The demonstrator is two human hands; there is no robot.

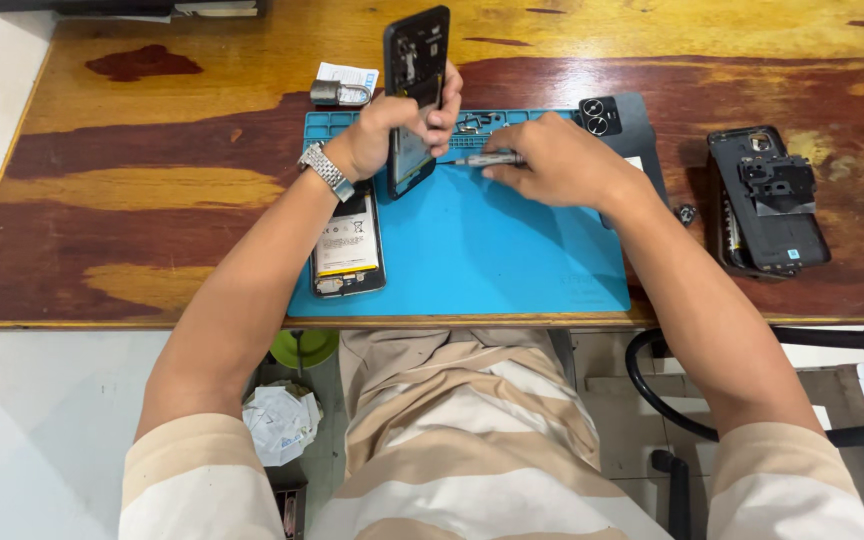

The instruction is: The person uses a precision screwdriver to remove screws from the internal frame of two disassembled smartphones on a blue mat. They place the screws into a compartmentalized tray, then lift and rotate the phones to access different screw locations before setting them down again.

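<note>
Left hand (392, 130): fingers curled shut around opened black phone (414, 100), held upright on its near edge over far part of blue work mat (512, 260), inner side turned right. Metal watch (326, 170) on left wrist.

Right hand (552, 160): fingers pinched closed on slim grey screwdriver (490, 159), lying level, tip pointing left, close to phone's lower half; contact with phone not discernible.

Under left forearm: second phone body with white-labelled battery (347, 245), flat on mat's left edge. Far edge of mat: tray compartments with small parts, too small to tell. Far right of mat: dark back cover with camera rings (612, 120). Well right: black phone shell with loose part on top (767, 200), on wooden table (152, 200). Far left of mat: padlock (337, 94) touching white card.
</note>
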